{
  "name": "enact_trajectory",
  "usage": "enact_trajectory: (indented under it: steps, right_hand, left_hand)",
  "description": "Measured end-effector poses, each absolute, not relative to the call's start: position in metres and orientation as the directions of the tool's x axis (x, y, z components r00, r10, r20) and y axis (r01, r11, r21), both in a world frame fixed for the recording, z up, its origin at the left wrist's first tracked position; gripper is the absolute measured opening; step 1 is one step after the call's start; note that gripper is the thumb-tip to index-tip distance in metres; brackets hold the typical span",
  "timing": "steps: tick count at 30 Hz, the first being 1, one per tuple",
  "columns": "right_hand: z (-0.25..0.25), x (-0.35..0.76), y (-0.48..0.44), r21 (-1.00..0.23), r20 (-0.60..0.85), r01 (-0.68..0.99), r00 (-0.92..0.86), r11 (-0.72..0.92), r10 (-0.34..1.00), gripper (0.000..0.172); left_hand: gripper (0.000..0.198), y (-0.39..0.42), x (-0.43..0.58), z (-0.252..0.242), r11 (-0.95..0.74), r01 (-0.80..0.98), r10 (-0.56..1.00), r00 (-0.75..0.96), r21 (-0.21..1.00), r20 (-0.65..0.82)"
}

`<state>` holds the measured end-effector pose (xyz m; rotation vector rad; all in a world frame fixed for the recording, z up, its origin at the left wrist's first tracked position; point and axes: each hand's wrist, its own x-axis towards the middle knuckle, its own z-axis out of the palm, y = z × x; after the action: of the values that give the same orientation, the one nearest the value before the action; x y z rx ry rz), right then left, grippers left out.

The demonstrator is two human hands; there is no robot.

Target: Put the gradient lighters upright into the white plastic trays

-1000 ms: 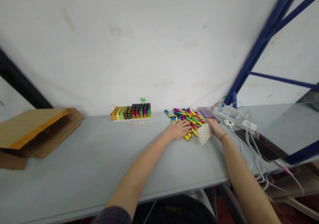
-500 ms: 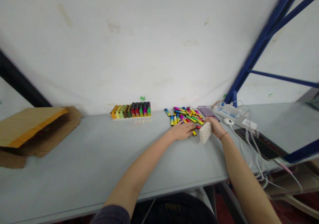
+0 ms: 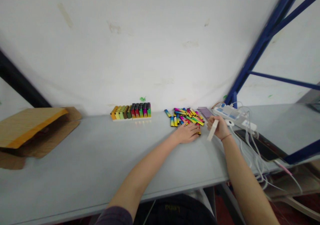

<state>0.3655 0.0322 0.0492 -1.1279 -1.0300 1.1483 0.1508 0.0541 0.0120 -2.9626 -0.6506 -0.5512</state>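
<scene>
A loose pile of colourful lighters (image 3: 190,115) lies on the grey table (image 3: 105,161). My left hand (image 3: 187,132) rests palm down at the pile's near edge, fingers spread, with a red lighter partly visible by its fingertips. In my right hand (image 3: 219,126) is a white tray with holes (image 3: 212,130), held on edge so only its narrow side shows. Left of the pile, by the wall, two filled trays stand side by side: one of yellow to brown lighters (image 3: 121,113), one of multicoloured, black-topped lighters (image 3: 141,110).
An open cardboard box (image 3: 37,128) sits at the left. Right of the pile are a purple flat object (image 3: 206,113), a white power strip (image 3: 235,116), tangled white cables and a dark phone-like device (image 3: 262,145). A blue metal frame (image 3: 257,48) rises at the right.
My right hand has turned the white tray edge-on and moved slightly right. My left hand has slid a little right; a yellow lighter end near its fingers no longer shows and a red one does.
</scene>
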Motion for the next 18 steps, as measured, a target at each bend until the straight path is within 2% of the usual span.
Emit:
enact_trajectory:
  steps: [3,5,7,9,13,18]
  right_hand:
    - [0.051,0.376,0.033,-0.97,-0.072,-0.243,0.283,-0.001,0.957,0.016]
    - [0.048,0.376,0.037,-0.971,-0.18,-0.215,0.354,-0.108,0.918,0.019]
    - [0.044,0.37,0.044,-0.965,-0.258,-0.139,0.375,-0.222,0.89,0.017]
    - [0.038,0.364,0.052,-0.953,-0.291,-0.033,0.378,-0.301,0.879,0.015]
    - [0.028,0.358,0.07,-0.938,-0.284,0.088,0.357,-0.335,0.89,0.017]
    - [0.027,0.357,0.083,-0.949,-0.213,0.155,0.331,-0.276,0.919,0.016]
  left_hand:
    - [0.046,0.059,0.136,0.017,-0.823,0.559,0.544,0.722,0.103,0.428]
    - [0.051,0.071,0.124,0.02,-0.656,0.723,0.727,0.53,0.215,0.436]
    - [0.061,0.086,0.113,0.022,-0.421,0.839,0.888,0.304,0.344,0.345]
    - [0.069,0.102,0.106,0.022,-0.264,0.873,0.961,0.2,0.411,0.192]
    - [0.071,0.12,0.103,0.018,-0.297,0.875,0.952,0.301,0.383,0.052]
    - [0.071,0.127,0.111,0.014,-0.415,0.82,0.906,0.412,0.394,0.096]
